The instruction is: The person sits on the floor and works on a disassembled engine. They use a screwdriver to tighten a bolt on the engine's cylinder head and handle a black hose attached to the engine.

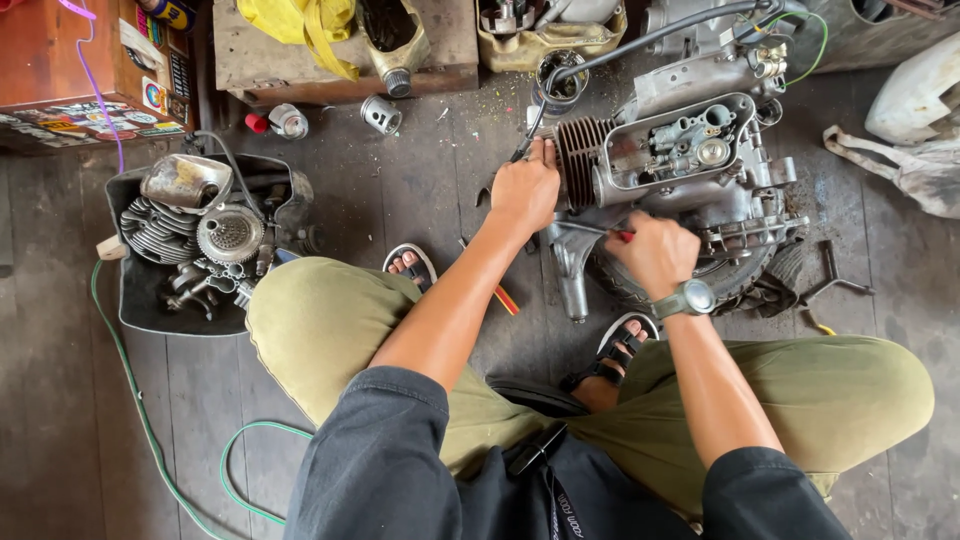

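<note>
A grey metal engine (690, 165) with a finned cylinder (580, 160) lies on the dark wooden floor in front of me. My left hand (523, 190) presses against the left side of the finned cylinder, fingers curled on its edge. My right hand (655, 252), with a grey watch on its wrist, is closed around a red-handled tool (623, 237) held against the engine's lower case. The tool's tip is hidden behind the hand. I am squatting, knees in olive trousers spread either side.
A black tray (140, 290) at the left holds engine parts, including a finned cylinder and a round cover. A green hose (130, 390) curls over the floor. Wooden boxes and cans stand at the back. A black wrench (835, 280) lies right of the engine; white cloth lies at far right.
</note>
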